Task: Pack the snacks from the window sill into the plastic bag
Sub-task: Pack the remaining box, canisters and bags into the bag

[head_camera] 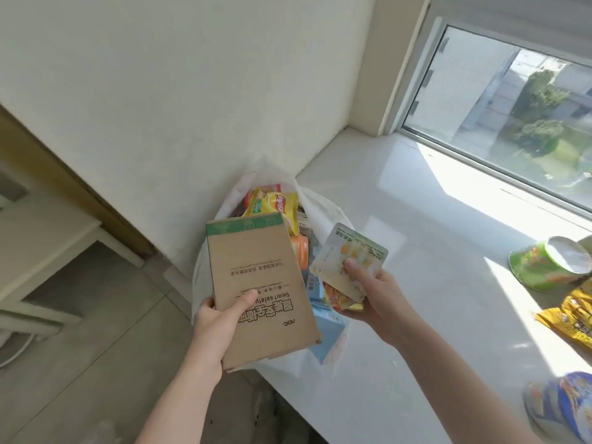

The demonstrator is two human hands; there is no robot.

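A white plastic bag (323,206) stands open at the left end of the white window sill (416,251), stuffed with snack packets, a yellow chip bag (282,203) on top. My left hand (221,318) grips a flat brown cardboard box (259,283) over the bag's mouth. My right hand (374,296) holds a pale green and white snack packet (349,254) with an orange packet (339,298) under it, just right of the bag opening.
On the sill at the right lie a green cup-shaped snack tub (544,267) on its side, a yellow packet (573,315) and a blue packet (563,405). A window (512,107) runs behind. Below left are the tiled floor and a white furniture frame (48,245).
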